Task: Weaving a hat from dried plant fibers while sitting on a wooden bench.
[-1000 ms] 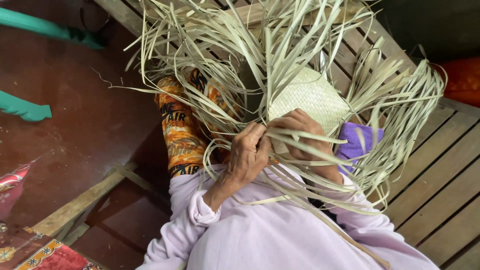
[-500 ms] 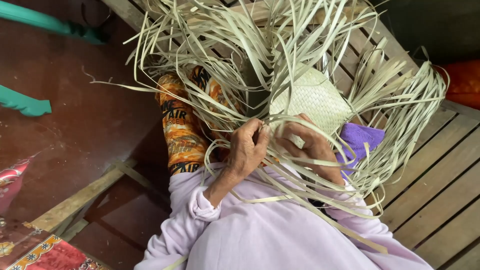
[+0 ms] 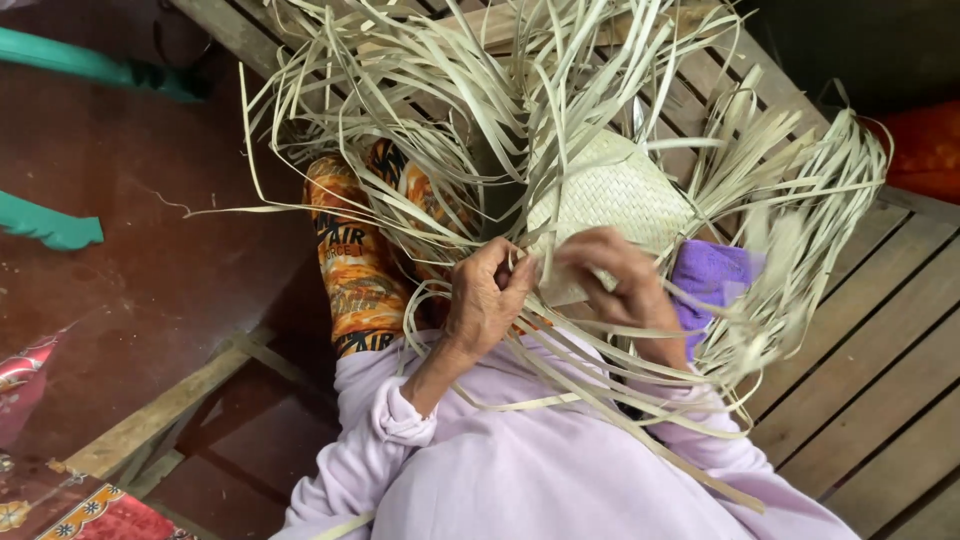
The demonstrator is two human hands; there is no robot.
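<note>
Woven mat panel (image 3: 615,195), pale flat plaited strips, lies over the person's lap above the slatted wooden bench (image 3: 880,380); left hand (image 3: 487,300) and right hand (image 3: 612,272) fingers pinch loose strips (image 3: 480,90) at its lower edge

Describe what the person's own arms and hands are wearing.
Both arms wear loose, pale lilac long sleeves of soft cloth. The left sleeve is bunched into folds at the wrist; the right sleeve is crossed by straw strips. The left hand and right hand are bare: no gloves, no rings or watch visible.

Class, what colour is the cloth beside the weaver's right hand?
Purple: the cloth lies just beyond the right hand, seen in the head view.
</note>
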